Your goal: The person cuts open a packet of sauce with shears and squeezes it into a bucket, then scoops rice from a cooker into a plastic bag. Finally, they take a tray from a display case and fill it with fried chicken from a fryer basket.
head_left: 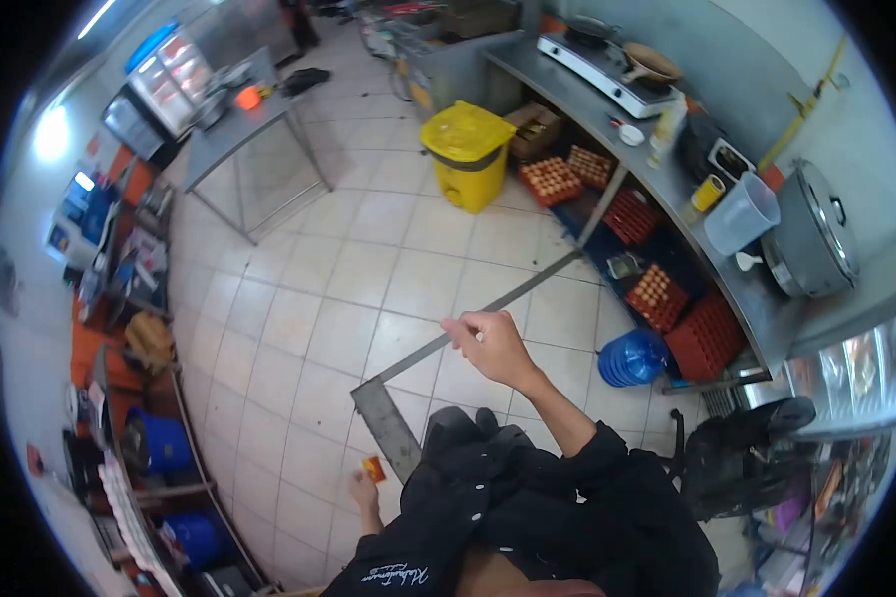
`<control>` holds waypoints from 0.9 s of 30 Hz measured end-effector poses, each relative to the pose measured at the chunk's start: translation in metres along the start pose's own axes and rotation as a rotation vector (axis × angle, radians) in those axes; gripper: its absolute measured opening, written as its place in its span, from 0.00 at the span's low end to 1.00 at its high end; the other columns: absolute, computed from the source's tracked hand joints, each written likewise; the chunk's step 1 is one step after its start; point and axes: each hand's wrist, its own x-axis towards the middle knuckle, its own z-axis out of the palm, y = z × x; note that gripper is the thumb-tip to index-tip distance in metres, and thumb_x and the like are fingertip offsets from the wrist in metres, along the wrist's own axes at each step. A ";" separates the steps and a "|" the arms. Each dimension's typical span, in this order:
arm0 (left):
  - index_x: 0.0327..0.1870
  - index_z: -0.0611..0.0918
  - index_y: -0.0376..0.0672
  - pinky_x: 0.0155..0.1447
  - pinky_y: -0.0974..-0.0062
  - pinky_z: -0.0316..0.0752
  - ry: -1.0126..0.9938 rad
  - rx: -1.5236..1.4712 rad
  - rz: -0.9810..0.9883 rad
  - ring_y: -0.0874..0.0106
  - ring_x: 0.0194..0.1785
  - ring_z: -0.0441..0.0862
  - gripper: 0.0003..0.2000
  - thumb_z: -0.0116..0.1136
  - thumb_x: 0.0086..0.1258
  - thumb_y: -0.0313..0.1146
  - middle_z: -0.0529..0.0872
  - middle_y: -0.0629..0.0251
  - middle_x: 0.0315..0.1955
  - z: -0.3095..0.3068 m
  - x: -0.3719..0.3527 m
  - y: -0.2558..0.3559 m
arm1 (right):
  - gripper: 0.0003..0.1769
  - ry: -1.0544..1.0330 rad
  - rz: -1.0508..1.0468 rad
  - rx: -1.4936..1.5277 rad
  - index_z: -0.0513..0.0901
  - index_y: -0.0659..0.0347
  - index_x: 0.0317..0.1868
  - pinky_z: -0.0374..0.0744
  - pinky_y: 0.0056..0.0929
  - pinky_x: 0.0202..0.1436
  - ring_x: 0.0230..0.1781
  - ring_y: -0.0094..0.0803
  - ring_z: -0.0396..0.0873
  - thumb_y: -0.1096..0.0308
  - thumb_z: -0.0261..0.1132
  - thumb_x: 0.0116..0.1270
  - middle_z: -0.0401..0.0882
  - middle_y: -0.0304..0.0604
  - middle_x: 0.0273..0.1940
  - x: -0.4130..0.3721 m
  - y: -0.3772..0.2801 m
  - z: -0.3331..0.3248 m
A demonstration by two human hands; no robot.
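My left hand (pixel 365 490) is low beside my body, its fingers closed on a small orange and red packet (pixel 372 469). The print on the packet is too small to read. In front of my chest I hold up my right hand (pixel 496 348) with the fingers curled in. A small whitish spot shows at those fingers, and I cannot make out whether it is a held thing. Beneath both hands lies the tiled floor (pixel 358 264), crossed by a dark drain strip (pixel 498 305).
A steel counter (pixel 577 95) on the right carries a gas stove (pixel 607 82), a clear jug (pixel 742 214) and a large pot (pixel 816 239). Below are egg trays (pixel 657 294) and a blue water bottle (pixel 632 358). A yellow bin (pixel 468 159) and a steel table (pixel 231 139) stand ahead.
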 end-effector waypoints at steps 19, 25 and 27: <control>0.44 0.83 0.35 0.49 0.75 0.75 -0.288 -0.642 0.235 0.76 0.44 0.78 0.12 0.57 0.77 0.37 0.83 0.66 0.38 0.156 0.283 0.421 | 0.11 0.264 0.008 -0.553 0.85 0.59 0.42 0.79 0.42 0.51 0.42 0.45 0.83 0.62 0.64 0.67 0.86 0.46 0.39 0.340 0.141 -0.192; 0.42 0.83 0.33 0.53 0.71 0.74 -0.228 -0.323 0.543 0.73 0.43 0.79 0.08 0.62 0.73 0.31 0.85 0.63 0.36 0.204 0.313 0.547 | 0.11 0.420 0.281 -0.911 0.86 0.56 0.40 0.80 0.52 0.53 0.49 0.53 0.81 0.62 0.60 0.67 0.83 0.53 0.45 0.423 0.252 -0.386; 0.39 0.84 0.32 0.53 0.69 0.74 -0.126 -0.154 0.666 0.68 0.41 0.80 0.07 0.63 0.70 0.29 0.86 0.59 0.36 0.219 0.305 0.576 | 0.12 0.389 0.464 -1.030 0.87 0.57 0.42 0.81 0.49 0.55 0.53 0.54 0.81 0.61 0.62 0.67 0.84 0.54 0.47 0.456 0.271 -0.449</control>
